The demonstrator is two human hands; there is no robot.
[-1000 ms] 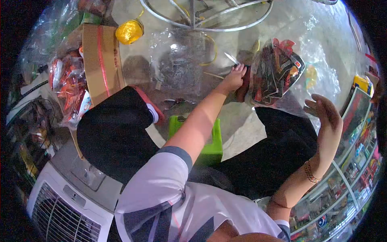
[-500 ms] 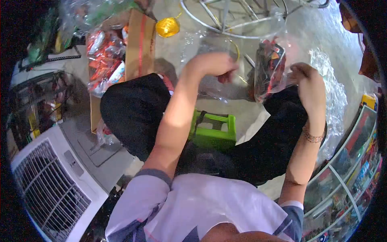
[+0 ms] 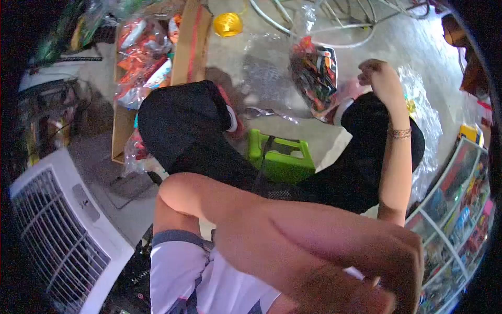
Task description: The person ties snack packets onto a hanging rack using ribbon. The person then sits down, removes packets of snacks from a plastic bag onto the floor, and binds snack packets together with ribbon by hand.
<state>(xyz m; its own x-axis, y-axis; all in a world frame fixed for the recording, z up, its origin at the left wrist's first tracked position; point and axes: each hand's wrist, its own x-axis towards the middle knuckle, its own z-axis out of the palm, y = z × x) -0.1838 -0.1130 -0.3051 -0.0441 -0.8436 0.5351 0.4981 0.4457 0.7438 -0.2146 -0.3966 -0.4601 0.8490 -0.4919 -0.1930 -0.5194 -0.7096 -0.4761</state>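
Observation:
My left arm is bent back across my chest, and my left hand (image 3: 366,288) is large and blurred near the camera at the lower right, its fingers partly hidden. Raised above my right knee, my right hand (image 3: 374,76) has loosely bent fingers, somewhat apart, with nothing visible in them. Left of it is a clear plastic bag (image 3: 316,76) with black, red and orange contents. A pair of pliers or scissors (image 3: 260,111) lies on the floor beyond a green plastic stool (image 3: 282,157) between my legs.
A cardboard box (image 3: 192,47) with bagged red and orange packets (image 3: 144,63) is at the left. Near it lie a yellow twine ball (image 3: 228,24) and a white slatted appliance (image 3: 63,230). A metal frame (image 3: 361,39), plastic sheeting (image 3: 426,131) and a glass display case (image 3: 444,225) are around the right.
My left hand has swung from the floor area back towards the camera. My right hand has moved slightly up and left. The bag now appears further left, and the view has shifted.

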